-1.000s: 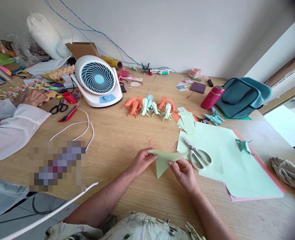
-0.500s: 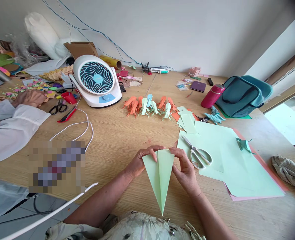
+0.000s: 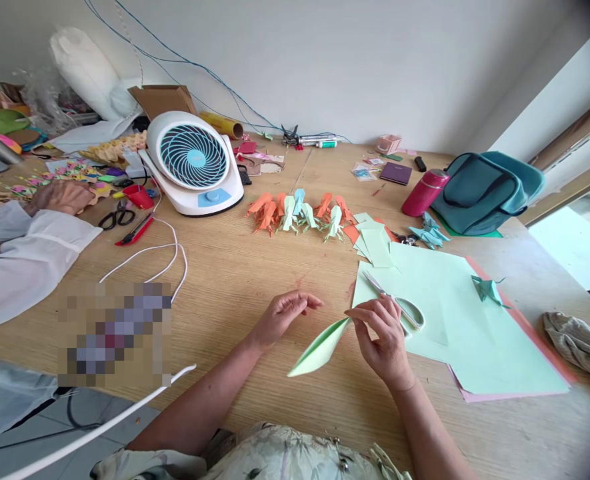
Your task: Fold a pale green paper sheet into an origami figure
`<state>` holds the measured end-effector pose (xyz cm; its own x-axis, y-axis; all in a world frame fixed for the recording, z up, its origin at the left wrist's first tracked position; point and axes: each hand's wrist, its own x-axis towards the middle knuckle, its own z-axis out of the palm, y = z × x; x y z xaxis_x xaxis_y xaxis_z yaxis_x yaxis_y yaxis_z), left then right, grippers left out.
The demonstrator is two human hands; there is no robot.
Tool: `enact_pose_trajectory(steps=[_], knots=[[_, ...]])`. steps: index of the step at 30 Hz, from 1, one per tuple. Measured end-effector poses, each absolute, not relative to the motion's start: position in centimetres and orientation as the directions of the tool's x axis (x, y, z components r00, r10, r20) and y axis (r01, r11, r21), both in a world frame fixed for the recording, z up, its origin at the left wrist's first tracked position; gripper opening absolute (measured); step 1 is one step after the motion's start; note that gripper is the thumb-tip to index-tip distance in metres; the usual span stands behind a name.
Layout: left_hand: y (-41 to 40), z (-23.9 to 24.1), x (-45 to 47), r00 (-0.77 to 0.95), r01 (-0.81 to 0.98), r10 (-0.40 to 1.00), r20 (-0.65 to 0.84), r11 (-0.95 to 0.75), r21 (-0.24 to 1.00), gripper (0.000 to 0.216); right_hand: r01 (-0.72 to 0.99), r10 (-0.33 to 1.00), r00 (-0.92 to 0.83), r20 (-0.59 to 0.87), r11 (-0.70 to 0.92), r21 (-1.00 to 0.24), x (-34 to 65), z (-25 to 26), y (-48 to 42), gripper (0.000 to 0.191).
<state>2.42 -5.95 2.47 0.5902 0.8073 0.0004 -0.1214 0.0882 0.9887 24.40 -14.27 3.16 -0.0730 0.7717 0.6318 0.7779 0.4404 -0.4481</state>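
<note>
My right hand (image 3: 385, 337) pinches the wide end of a folded light green paper (image 3: 319, 349), a long narrow kite shape whose tip points down and left over the wooden table (image 3: 235, 280). My left hand (image 3: 282, 317) hovers just left of the paper, fingers loosely curled and apart, holding nothing. White-handled scissors (image 3: 399, 308) lie on a stack of light green sheets (image 3: 475, 333) right behind my right hand.
A row of orange and pale folded paper figures (image 3: 299, 212) stands mid-table. A white desk fan (image 3: 195, 163) with a white cable sits at the back left. Another person's white sleeve (image 3: 25, 260) and hand rest at left. A red bottle (image 3: 425, 193), teal bag (image 3: 485, 190) and cloth (image 3: 579, 347) lie right.
The paper was held flat by both hands with its tip toward me. My left hand has let go, and my right hand has turned the paper edge-on, tip swung left.
</note>
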Motion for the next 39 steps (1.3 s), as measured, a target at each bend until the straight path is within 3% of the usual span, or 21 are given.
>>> enact_pose_trajectory(steps=[4, 8, 12, 17, 19, 21, 24, 26, 28, 33, 39], knots=[[-6.8, 3.3, 2.3, 0.826, -0.083, 0.561, -0.057, 0.221, 0.972, 0.066, 0.82, 0.77, -0.144, 0.622, 0.444, -0.361, 24.6, 3.3, -14.4, 0.033], [-7.4, 3.1, 2.7, 0.901, 0.006, 0.419, -0.113, 0.249, 0.968, 0.054, 0.833, 0.752, -0.177, 0.635, 0.458, -0.311, 24.4, 3.1, -14.5, 0.031], [-7.4, 2.3, 3.0, 0.808, 0.125, 0.544, -0.226, 0.217, 0.968, 0.038, 0.856, 0.694, -0.027, 0.72, 0.388, -0.342, 24.0, 3.1, -14.6, 0.039], [-7.9, 1.6, 3.7, 0.742, 0.167, 0.607, -0.286, 0.246, 0.955, 0.038, 0.726, 0.702, 0.315, 0.638, 0.254, -0.639, 23.9, 2.8, -14.3, 0.047], [-8.6, 1.8, 4.2, 0.715, 0.226, 0.65, -0.257, 0.134, 0.965, 0.035, 0.671, 0.738, 0.356, 0.573, 0.225, -0.707, 24.0, 2.4, -14.0, 0.041], [-9.6, 2.1, 4.6, 0.714, 0.305, 0.684, -0.15, -0.111, 0.946, 0.029, 0.634, 0.765, 0.374, 0.525, 0.202, -0.747, 24.1, 2.1, -13.9, 0.036], [-10.9, 2.6, 5.0, 0.754, 0.439, 0.654, -0.066, -0.427, 0.791, 0.042, 0.615, 0.786, 0.379, 0.489, 0.182, -0.768, 24.1, 1.8, -13.7, 0.03], [-11.6, 2.6, 5.2, 0.778, 0.488, 0.623, -0.078, -0.523, 0.699, 0.048, 0.61, 0.795, 0.371, 0.479, 0.18, -0.772, 24.1, 1.6, -13.7, 0.027], [-12.0, 2.4, 5.2, 0.799, 0.501, 0.593, -0.102, -0.563, 0.657, 0.041, 0.601, 0.802, 0.368, 0.469, 0.18, -0.779, 24.0, 1.5, -13.6, 0.025], [-11.2, 2.1, 4.8, 0.779, 0.463, 0.617, -0.114, -0.443, 0.768, 0.016, 0.579, 0.809, 0.384, 0.446, 0.165, -0.798, 24.1, 1.2, -13.5, 0.023], [-8.2, 2.2, 3.6, 0.548, 0.293, 0.835, -0.045, -0.142, 0.945, 0.016, 0.331, 0.844, 0.437, 0.31, 0.169, -0.928, 24.7, 0.7, -13.4, 0.032]])
